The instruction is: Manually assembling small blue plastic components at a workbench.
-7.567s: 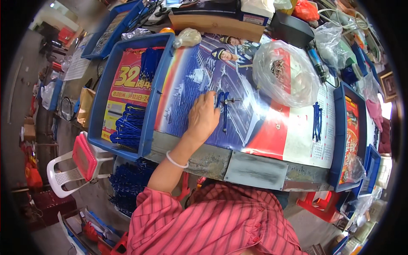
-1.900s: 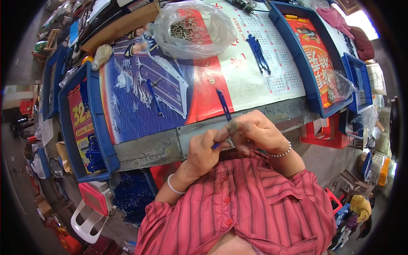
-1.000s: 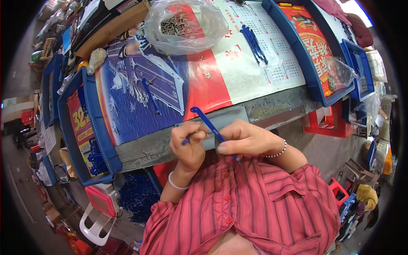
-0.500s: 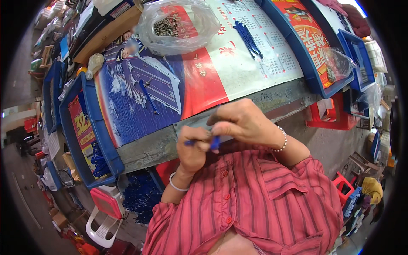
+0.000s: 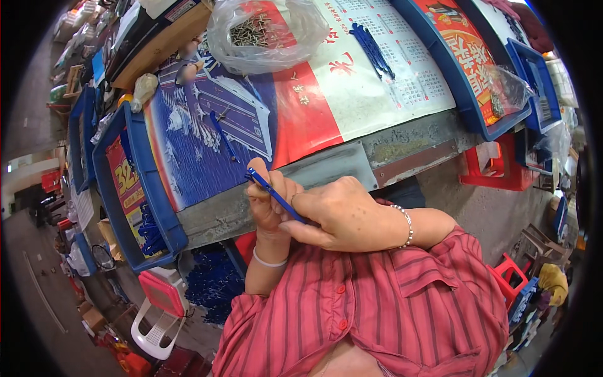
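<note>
A slim dark-blue plastic piece [image 5: 281, 197] with a forked, hook-like end is held slantwise in front of my chest. My left hand [image 5: 269, 210] grips it near the forked end, fingers curled around it. My right hand [image 5: 352, 215] pinches its lower end between thumb and fingers. Beyond my hands, another slim blue piece [image 5: 221, 135] lies on the poster-covered table, with a small metal pin near its top. Further right on the table is a bundle of blue pieces [image 5: 372, 51]. A clear plastic bag [image 5: 221, 51] of small metal screws or rivets [image 5: 253, 31] sits at the far middle.
A blue tray [image 5: 164, 217] holding more blue pieces stands at the table's left end. Below it is a bin heaped with blue pieces [image 5: 215, 283]. Another blue tray [image 5: 465, 112] lies on the right, near a red plastic stool [image 5: 496, 166]. The bare table edge [image 5: 402, 141] runs before me.
My hands have shifted their grip, and the blue piece, mostly hidden between my fingers before, now shows lengthwise. The right hand has come lower, with its back turned up. The view has shifted slightly.
</note>
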`<state>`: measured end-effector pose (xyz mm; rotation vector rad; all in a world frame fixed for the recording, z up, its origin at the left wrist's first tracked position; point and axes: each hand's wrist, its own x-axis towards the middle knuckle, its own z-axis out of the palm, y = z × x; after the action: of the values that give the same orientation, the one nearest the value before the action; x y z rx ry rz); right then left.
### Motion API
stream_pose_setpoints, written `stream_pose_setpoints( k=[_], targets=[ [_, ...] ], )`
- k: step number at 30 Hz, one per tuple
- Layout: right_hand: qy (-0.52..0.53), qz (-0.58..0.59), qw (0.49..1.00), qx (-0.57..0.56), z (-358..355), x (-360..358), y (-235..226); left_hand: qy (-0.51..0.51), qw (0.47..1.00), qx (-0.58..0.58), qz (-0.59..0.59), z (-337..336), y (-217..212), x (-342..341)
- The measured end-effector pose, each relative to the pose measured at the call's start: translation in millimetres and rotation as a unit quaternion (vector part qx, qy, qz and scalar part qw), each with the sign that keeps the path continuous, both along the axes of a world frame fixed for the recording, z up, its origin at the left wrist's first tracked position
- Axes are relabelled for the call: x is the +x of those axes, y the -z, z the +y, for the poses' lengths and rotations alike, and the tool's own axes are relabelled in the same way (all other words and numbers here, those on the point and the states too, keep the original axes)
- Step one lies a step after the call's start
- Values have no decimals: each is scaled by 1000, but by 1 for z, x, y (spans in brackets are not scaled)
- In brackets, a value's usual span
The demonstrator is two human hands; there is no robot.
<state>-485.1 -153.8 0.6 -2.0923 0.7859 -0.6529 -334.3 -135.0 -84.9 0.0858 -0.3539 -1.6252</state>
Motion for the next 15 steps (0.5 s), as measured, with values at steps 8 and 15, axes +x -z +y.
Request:
stream_pose_setpoints(
  k=[8, 15],
  targets=[
    [22, -12, 1000, -7, 1, 4, 4, 41, 997, 24, 62, 3, 9, -6],
    [-13, 43, 998, 50, -7, -5, 8, 17, 996, 81, -18, 2, 4, 2]
  ],
)
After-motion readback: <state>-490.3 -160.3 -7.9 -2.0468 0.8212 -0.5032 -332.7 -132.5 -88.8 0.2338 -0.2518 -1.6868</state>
